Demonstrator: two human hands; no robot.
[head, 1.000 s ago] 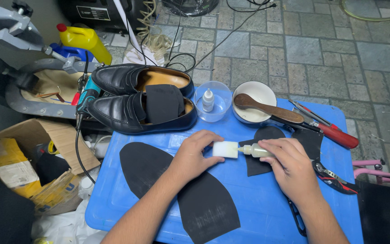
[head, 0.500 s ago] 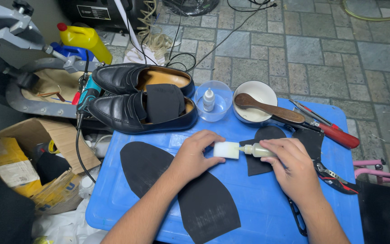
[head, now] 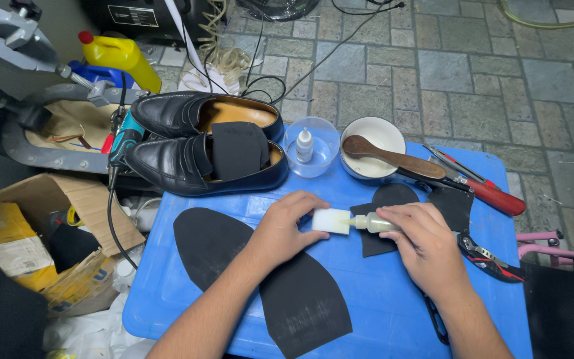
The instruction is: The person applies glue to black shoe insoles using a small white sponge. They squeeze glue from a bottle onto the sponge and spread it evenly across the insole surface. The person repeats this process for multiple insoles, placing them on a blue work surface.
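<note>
My left hand (head: 286, 226) pinches a small white foam block (head: 330, 220) over the blue plastic work surface (head: 380, 299). My right hand (head: 420, 242) grips a small squeeze bottle (head: 370, 223) with its nozzle pressed against the block. Below the hands lie two black rubber sole pieces, one (head: 210, 242) to the left and one (head: 303, 306) nearer me. A black heel piece (head: 390, 199) lies just behind the bottle.
A pair of black loafers (head: 200, 143) stands at the back left, a black patch on one. A clear cup with a dropper bottle (head: 307, 146), a white bowl (head: 373, 133) with a wooden tool, a red-handled tool (head: 493, 193) and pliers (head: 489, 256) sit around. A cardboard box (head: 28, 239) is at left.
</note>
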